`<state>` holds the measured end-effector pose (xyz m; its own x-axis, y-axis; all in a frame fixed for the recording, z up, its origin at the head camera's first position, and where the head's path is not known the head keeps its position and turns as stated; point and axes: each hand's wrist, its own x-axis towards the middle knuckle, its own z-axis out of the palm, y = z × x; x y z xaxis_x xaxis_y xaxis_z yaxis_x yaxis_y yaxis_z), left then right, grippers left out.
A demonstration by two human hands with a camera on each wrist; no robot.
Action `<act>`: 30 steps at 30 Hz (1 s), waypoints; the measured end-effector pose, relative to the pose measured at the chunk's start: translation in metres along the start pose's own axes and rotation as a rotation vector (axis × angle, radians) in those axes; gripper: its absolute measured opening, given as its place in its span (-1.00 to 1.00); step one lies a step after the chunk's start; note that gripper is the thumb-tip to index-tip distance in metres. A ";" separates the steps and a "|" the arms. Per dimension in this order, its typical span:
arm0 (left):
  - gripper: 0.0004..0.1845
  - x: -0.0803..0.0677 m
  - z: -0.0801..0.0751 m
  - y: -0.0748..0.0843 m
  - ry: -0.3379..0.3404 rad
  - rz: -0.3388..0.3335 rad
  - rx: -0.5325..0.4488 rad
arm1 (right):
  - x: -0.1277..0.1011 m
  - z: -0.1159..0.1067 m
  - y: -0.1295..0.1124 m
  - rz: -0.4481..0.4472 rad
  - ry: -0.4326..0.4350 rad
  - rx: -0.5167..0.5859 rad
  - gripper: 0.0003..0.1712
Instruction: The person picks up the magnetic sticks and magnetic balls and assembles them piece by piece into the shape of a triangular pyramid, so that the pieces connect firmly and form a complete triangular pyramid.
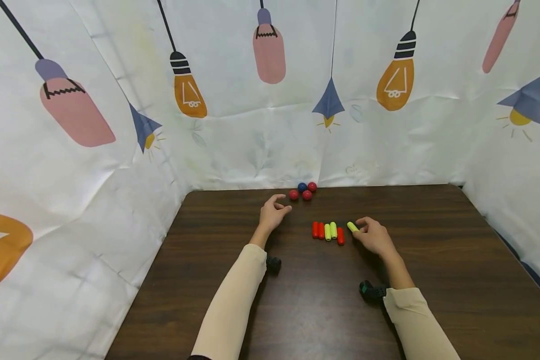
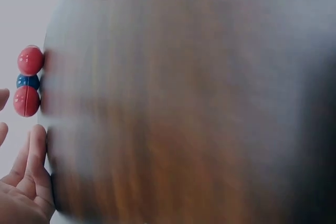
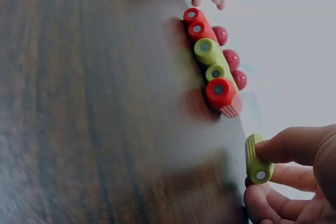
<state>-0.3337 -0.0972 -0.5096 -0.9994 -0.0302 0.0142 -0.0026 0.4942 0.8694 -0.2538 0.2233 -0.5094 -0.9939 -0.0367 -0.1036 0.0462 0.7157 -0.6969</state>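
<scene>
My right hand [image 1: 374, 237] pinches a yellow-green magnetic rod [image 3: 256, 156] between thumb and fingers; in the right wrist view its end shows a round metal disc. Just left of that hand, a row of short rods lies on the table, with red rods [image 1: 340, 236] and yellow-green rods [image 1: 327, 232] side by side. My left hand [image 1: 272, 212] holds nothing, its fingers loosely bent beside a cluster of balls. Red balls [image 1: 294, 195] and one blue ball [image 1: 302, 187] make up this cluster; the left fingertips appear apart from them.
The dark wooden table [image 1: 315, 310] reaches back to a white curtain [image 1: 234, 140] printed with lamps. The balls stand close to the table's far edge. Each wrist carries a small black camera [image 1: 273, 265].
</scene>
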 end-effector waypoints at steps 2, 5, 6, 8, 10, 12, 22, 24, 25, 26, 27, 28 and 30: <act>-0.47 0.005 0.004 0.002 0.007 0.001 0.031 | 0.000 -0.002 0.001 0.000 -0.006 0.006 -0.48; -0.45 0.013 0.010 0.005 0.017 0.005 0.083 | 0.001 -0.004 0.001 -0.001 -0.017 0.019 -0.49; -0.44 0.015 0.013 0.005 0.020 0.003 0.100 | 0.001 -0.005 0.001 -0.003 -0.023 0.029 -0.49; -0.42 0.018 0.017 0.007 0.025 -0.005 0.130 | 0.001 -0.006 0.001 -0.005 -0.032 0.049 -0.51; -0.41 0.021 0.019 0.007 0.022 -0.016 0.153 | 0.000 -0.007 0.001 -0.007 -0.044 0.077 -0.52; -0.39 0.024 0.021 0.008 0.014 -0.020 0.175 | -0.001 -0.008 0.001 -0.005 -0.052 0.108 -0.52; -0.42 0.037 0.020 0.014 -0.059 -0.004 0.244 | -0.001 -0.010 0.005 -0.015 -0.056 0.168 -0.53; -0.46 0.038 0.020 0.015 -0.062 0.008 0.255 | -0.001 -0.010 0.005 -0.017 -0.057 0.172 -0.53; -0.48 0.038 0.020 0.015 -0.061 0.011 0.260 | -0.001 -0.010 0.006 -0.020 -0.059 0.173 -0.53; -0.50 0.038 0.019 0.015 -0.059 0.014 0.263 | -0.001 -0.010 0.005 -0.021 -0.060 0.174 -0.53; -0.52 0.038 0.019 0.015 -0.057 0.017 0.263 | -0.001 -0.010 0.005 -0.017 -0.061 0.178 -0.54; -0.54 0.037 0.019 0.014 -0.055 0.017 0.261 | -0.002 -0.010 0.005 -0.016 -0.060 0.179 -0.54; -0.58 0.036 0.017 0.013 -0.055 0.013 0.249 | -0.002 -0.011 0.005 -0.023 -0.065 0.183 -0.53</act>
<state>-0.3705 -0.0769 -0.5065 -0.9997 0.0215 -0.0077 0.0094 0.6932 0.7207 -0.2526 0.2344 -0.5052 -0.9867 -0.1011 -0.1273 0.0464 0.5754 -0.8165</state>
